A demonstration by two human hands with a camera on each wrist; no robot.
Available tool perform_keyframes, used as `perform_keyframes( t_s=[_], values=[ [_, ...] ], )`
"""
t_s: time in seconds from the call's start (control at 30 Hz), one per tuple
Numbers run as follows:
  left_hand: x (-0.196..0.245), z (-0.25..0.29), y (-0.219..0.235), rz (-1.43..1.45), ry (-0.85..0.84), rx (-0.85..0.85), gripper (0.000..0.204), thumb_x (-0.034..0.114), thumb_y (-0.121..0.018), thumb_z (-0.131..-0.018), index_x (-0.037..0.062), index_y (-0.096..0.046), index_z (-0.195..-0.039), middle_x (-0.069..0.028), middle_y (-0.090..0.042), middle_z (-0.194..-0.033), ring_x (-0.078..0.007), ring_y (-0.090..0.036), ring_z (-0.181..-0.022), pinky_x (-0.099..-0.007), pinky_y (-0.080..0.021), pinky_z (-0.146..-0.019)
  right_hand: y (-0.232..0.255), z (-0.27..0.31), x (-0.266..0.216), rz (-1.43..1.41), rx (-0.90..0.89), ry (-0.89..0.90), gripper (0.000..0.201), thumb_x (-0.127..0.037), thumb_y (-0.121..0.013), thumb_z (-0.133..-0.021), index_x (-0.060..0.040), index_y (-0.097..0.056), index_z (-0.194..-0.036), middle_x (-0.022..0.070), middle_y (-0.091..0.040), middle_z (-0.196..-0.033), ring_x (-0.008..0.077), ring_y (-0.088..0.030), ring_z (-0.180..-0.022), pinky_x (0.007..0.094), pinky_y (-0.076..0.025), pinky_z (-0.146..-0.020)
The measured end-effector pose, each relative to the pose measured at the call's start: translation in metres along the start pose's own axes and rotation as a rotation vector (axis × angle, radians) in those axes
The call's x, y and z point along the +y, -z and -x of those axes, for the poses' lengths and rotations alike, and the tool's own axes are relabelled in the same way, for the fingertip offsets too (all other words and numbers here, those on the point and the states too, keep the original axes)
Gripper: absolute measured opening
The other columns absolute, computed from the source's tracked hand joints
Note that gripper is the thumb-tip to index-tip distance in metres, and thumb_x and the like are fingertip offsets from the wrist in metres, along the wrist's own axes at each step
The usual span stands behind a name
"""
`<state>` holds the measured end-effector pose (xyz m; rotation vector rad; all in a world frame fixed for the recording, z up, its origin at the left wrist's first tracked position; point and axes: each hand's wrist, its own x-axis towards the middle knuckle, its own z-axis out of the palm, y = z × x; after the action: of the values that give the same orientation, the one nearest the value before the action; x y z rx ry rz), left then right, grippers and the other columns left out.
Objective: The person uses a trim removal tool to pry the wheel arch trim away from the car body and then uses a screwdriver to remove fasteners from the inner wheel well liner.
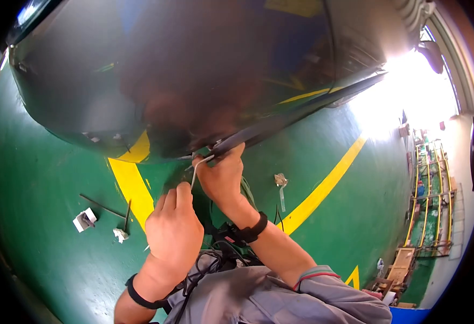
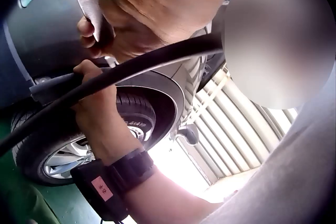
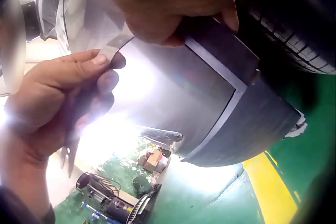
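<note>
- Grey sleeve cloth sits lowest in the head view, and above it my left hand point(image 1: 173, 229), at centre frame, pinches the lower end of a thin metal tool point(image 1: 196, 171); in the left wrist view the fingers are curled round its flat blade point(image 2: 89, 3).
- Just above, my right hand point(image 1: 222, 175) is clenched on the black trim strip point(image 1: 296, 110) where it meets the car body point(image 1: 183, 70); the right wrist view shows fingers and thumb wrapped over that edge point(image 3: 220, 50).
- The strip runs from frame centre towards the upper right.
- In the left wrist view a tyre point(image 2: 68, 145) lies lower left, behind my right wrist.
- Farther off, the green floor point(image 1: 37, 183) carries a yellow line point(image 1: 131, 183), and a small white piece point(image 1: 84, 220) lies at left.
</note>
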<state>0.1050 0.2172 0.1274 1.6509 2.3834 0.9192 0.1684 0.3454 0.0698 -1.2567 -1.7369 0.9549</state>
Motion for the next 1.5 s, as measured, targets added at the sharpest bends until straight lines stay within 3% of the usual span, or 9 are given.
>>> perform_keyframes(
  t_s=[0.27,0.5,0.57,0.87,0.97,1.03,1.13,1.27,1.5],
  values=[
    [0.007,-0.006,-0.029,0.403,-0.024,0.197,0.012,0.0,-0.066,-0.09,-0.0009,-0.056,-0.096,-0.0189,-0.061,-0.092,-0.0396,-0.06,-0.074,-0.0425,-0.05,-0.062,0.017,-0.002,-0.019,0.08,-0.006,0.002,0.056,-0.012,-0.084,-0.077,0.0026,-0.042,-0.111,0.012,-0.069,-0.092,0.0222,-0.07,-0.088,0.0325,-0.056,-0.077],
    [0.004,-0.008,-0.041,0.5,0.105,0.205,0.032,-0.001,-0.065,-0.085,-0.0008,-0.059,-0.116,-0.0206,-0.064,-0.111,-0.0367,-0.067,-0.079,-0.0398,-0.055,-0.064,0.027,-0.018,-0.019,0.002,-0.058,0.001,0.054,-0.011,-0.083,-0.079,0.0045,-0.041,-0.108,0.0102,-0.073,-0.084,0.0192,-0.072,-0.076,0.0293,-0.057,-0.071],
    [-0.007,-0.007,-0.052,0.491,0.072,0.241,0.036,-0.002,-0.064,-0.083,-0.0011,-0.058,-0.119,-0.0214,-0.064,-0.114,-0.0364,-0.067,-0.079,-0.0386,-0.055,-0.064,0.026,-0.018,-0.018,-0.114,-0.023,-0.041,0.058,-0.02,-0.087,-0.073,0.0029,-0.045,-0.107,0.0153,-0.07,-0.088,0.033,-0.071,-0.083,0.039,-0.055,-0.076],
    [-0.025,-0.017,-0.099,0.671,0.059,0.33,0.053,-0.007,-0.063,-0.078,-0.0013,-0.056,-0.131,-0.023,-0.065,-0.122,-0.0286,-0.071,-0.086,-0.0351,-0.057,-0.069,0.034,-0.013,-0.029,-0.027,-0.048,-0.008,0.049,-0.015,-0.08,-0.078,0.0027,-0.046,-0.108,0.0126,-0.07,-0.091,0.0229,-0.071,-0.081,0.0354,-0.055,-0.075],
    [-0.02,-0.019,-0.104,0.802,0.133,0.31,0.049,-0.006,-0.063,-0.08,-0.001,-0.058,-0.128,-0.0195,-0.069,-0.106,-0.0203,-0.07,-0.078,-0.0339,-0.057,-0.066,0.032,-0.016,-0.019,-0.02,-0.046,0.018,0.05,-0.016,-0.08,-0.077,0.0026,-0.046,-0.109,0.0124,-0.069,-0.092,0.0234,-0.071,-0.08,0.0358,-0.055,-0.074],
    [-0.019,-0.018,-0.105,1.096,0.396,0.161,0.036,-0.002,-0.067,-0.083,0.0001,-0.063,-0.119,-0.0107,-0.067,-0.081,-0.0114,-0.064,-0.065,-0.03,-0.054,-0.062,0.031,-0.016,-0.016,0.022,-0.035,0.043,0.051,-0.015,-0.08,-0.077,0.0027,-0.046,-0.11,0.0127,-0.069,-0.093,0.0233,-0.071,-0.08,0.0356,-0.055,-0.074],
    [-0.024,-0.021,-0.11,0.939,0.353,0.233,0.023,0.003,-0.072,-0.084,0.0018,-0.067,-0.106,-0.0035,-0.057,-0.063,-0.0084,-0.051,-0.055,-0.0265,-0.047,-0.056,0.031,-0.013,-0.016,-0.005,-0.033,0.042,0.053,-0.016,-0.081,-0.076,0.0036,-0.046,-0.111,0.014,-0.069,-0.094,0.0228,-0.07,-0.08,0.0353,-0.055,-0.073],
    [-0.02,-0.023,-0.102,0.896,0.344,0.284,0.013,0.006,-0.074,-0.084,0.0032,-0.067,-0.095,-0.0027,-0.053,-0.06,-0.0081,-0.043,-0.052,-0.026,-0.042,-0.052,0.044,-0.01,-0.049,-0.095,-0.002,-0.011,0.063,-0.022,-0.087,-0.077,0.0066,-0.044,-0.113,0.0162,-0.068,-0.101,0.02,-0.07,-0.086,0.0319,-0.057,-0.076],
    [-0.023,-0.02,-0.096,0.884,0.306,0.29,0.007,0.004,-0.072,-0.085,0.0028,-0.065,-0.084,-0.0046,-0.052,-0.056,-0.0104,-0.045,-0.048,-0.0283,-0.041,-0.049,0.053,-0.023,-0.035,0.235,-0.025,0.052,0.043,-0.019,-0.082,-0.083,0.0018,-0.053,-0.106,0.009,-0.075,-0.088,0.0153,-0.069,-0.079,0.0293,-0.054,-0.073]
  ],
)
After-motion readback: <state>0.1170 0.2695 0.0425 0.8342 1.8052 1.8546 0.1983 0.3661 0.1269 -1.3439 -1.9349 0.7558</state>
